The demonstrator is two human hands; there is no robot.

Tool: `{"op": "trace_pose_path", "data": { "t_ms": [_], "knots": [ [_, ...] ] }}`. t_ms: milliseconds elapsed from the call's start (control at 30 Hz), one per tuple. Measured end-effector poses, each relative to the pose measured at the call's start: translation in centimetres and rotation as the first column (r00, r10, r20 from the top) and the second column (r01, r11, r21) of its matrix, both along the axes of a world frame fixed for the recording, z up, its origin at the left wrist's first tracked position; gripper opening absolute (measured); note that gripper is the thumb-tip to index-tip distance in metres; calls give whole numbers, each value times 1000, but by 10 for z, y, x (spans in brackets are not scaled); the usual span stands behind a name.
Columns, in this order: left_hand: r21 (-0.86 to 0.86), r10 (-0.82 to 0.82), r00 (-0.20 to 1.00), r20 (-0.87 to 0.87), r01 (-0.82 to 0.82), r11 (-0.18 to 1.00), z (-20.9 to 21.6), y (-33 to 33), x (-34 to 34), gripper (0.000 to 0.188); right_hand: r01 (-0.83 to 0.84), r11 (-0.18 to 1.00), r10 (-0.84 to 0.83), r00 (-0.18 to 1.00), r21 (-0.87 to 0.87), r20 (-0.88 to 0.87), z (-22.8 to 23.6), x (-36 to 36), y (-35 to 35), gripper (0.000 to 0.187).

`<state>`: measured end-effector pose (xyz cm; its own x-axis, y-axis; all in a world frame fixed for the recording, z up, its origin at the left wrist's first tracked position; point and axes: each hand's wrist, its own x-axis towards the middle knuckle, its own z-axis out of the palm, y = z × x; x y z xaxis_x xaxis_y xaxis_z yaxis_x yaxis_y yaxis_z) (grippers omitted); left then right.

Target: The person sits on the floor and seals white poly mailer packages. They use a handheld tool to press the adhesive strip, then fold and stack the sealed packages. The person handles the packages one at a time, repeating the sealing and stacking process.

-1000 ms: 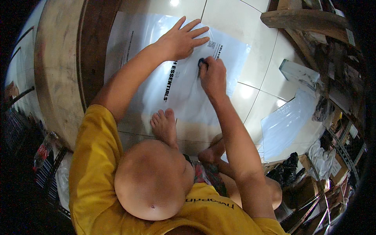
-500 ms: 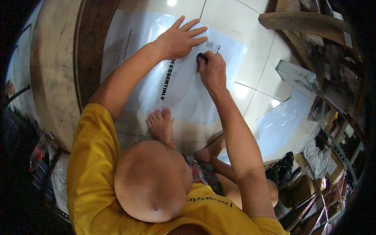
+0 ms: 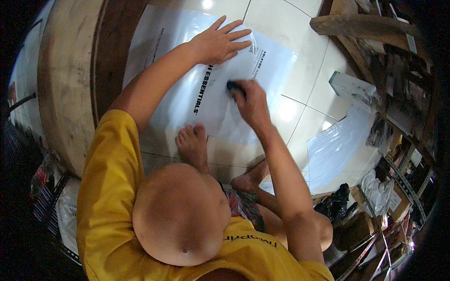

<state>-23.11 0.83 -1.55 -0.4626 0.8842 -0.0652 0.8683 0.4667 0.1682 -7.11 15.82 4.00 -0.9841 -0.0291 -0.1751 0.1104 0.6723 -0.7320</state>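
Note:
A whitish plastic sheet (image 3: 164,93) with black printing lies on the tiled floor. My left hand (image 3: 219,43) rests flat on its far part, fingers spread. My right hand (image 3: 253,104) is closed round a small dark wad (image 3: 234,86), which looks like a cloth; its exact kind is blurred by motion. The wad is against or just above the sheet's middle, to the right of the large print. My bare foot (image 3: 193,143) is at the sheet's near edge.
A wooden bench or board (image 3: 68,89) runs along the left. Wooden beams (image 3: 361,25) stand at the upper right, with a clear block (image 3: 352,88) below. Another plastic sheet (image 3: 335,145) lies at right. Black bags (image 3: 335,201) and metal shelving (image 3: 405,182) fill the lower right.
My right hand has moved the dark wad toward me and slightly left over the sheet. My left hand stays spread near the same spot.

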Motion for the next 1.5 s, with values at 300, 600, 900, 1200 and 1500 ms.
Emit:
{"op": "trace_pose_path", "data": {
  "t_ms": [300, 600, 900, 1200, 1500],
  "knots": [
    [-79, -8, 999, -50, 4, 997, -5, 0, 0, 48, -285, 941, 287, 958, 183, 16, -24, 20, -6, 17],
    [-94, -18, 999, -29, 15, 995, 1, 2, -2, 49, -399, 912, 404, 844, -90, 353, -19, 122, -8, 19],
    [-85, -70, 997, -32, 67, 994, 5, 4, -4, 55, -160, 980, 156, 987, 113, 47, -24, -6, -2, 18],
    [-194, -65, 996, -67, 50, 980, 13, 5, -5, 53, -355, 934, 358, 922, -45, 148, -18, 155, -34, 19],
    [-266, -69, 993, -96, 42, 963, 16, 9, -3, 55, -78, 997, 74, 990, 25, 122, 0, 44, -4, 19]
  ]
}}
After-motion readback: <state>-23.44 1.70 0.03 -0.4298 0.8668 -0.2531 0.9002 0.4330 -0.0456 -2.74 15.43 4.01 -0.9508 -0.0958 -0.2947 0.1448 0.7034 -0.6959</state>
